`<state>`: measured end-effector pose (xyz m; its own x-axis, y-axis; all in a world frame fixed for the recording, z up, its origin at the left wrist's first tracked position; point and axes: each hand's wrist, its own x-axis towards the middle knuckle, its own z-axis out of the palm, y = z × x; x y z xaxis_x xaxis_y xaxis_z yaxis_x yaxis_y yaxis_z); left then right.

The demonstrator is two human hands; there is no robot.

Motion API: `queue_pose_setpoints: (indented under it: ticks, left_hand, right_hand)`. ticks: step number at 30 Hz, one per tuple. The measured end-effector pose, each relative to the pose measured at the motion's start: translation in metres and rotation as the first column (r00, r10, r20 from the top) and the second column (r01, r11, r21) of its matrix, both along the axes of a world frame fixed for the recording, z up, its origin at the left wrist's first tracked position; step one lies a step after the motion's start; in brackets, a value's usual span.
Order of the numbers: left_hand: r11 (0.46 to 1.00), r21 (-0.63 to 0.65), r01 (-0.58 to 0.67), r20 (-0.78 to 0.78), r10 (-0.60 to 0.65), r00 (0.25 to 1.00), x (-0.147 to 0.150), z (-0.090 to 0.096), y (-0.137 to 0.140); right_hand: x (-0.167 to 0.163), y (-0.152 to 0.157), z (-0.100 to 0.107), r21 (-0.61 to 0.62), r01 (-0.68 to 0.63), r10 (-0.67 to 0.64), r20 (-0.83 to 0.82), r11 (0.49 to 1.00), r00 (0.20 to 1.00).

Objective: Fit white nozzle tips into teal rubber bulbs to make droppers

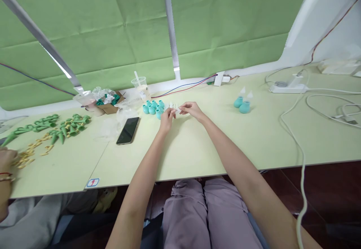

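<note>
My left hand [168, 118] is closed in a pinch right beside a group of teal bulb-shaped pieces [152, 109] with open necks. Opposite it, my right hand [192, 109] pinches a small whitish translucent piece [178, 110], and the fingertips of both hands meet around it. Its exact shape is too small to tell. Several more pale pointed pieces seem to stand just behind the fingers, partly hidden. Further right are two teal bulbs [244, 107] with white pointed tips [249, 94] at their tops.
A phone [128, 130] and thin plastic bags lie left of my hands. Two plastic cups [141, 87] and a small cardboard box [109, 107] stand behind. Green cone pieces [70, 125] and yellow bits lie by another person's hand [7, 157]. A power strip [287, 88] and white cables are right.
</note>
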<state>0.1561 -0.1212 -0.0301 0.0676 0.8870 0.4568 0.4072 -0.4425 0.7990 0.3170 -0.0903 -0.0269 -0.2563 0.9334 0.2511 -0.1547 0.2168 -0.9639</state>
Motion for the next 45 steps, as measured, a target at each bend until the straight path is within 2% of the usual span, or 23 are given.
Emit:
queue_pose_setpoints:
  ticks: [6, 14, 21, 28, 35, 45]
  left_hand:
    - [0.999, -0.037, -0.002, 0.035, 0.003, 0.999, 0.001, 0.0, -0.001]
    - [0.99, -0.137, 0.04, 0.179, -0.015, 0.984, 0.004, -0.006, 0.005]
    - [0.969, -0.237, -0.066, 0.281, 0.134, 0.95, 0.009, -0.005, 0.0]
    - [0.977, -0.175, -0.122, 0.256, 0.165, 0.952, 0.007, -0.004, -0.001]
    - [0.986, -0.064, -0.152, 0.091, 0.157, 0.983, 0.007, 0.004, -0.014]
    - [0.986, -0.012, -0.167, 0.103, 0.168, 0.98, 0.014, 0.003, -0.015]
  right_hand:
    - [-0.003, -0.003, 0.004, 0.05, -0.003, 0.001, 0.025, 0.999, 1.0]
    - [0.002, 0.005, -0.003, 0.061, 0.051, -0.052, 0.013, 0.997, 0.999]
    - [-0.013, -0.002, 0.001, 0.017, 0.075, -0.074, -0.056, 0.997, 0.996]
    - [-0.022, -0.005, 0.003, -0.042, 0.041, -0.046, -0.149, 0.998, 0.988]
    - [-0.013, -0.002, -0.002, -0.003, -0.023, 0.023, -0.055, 1.0, 0.998]
    - [-0.009, -0.009, 0.005, 0.008, -0.04, 0.04, -0.044, 0.999, 0.998]
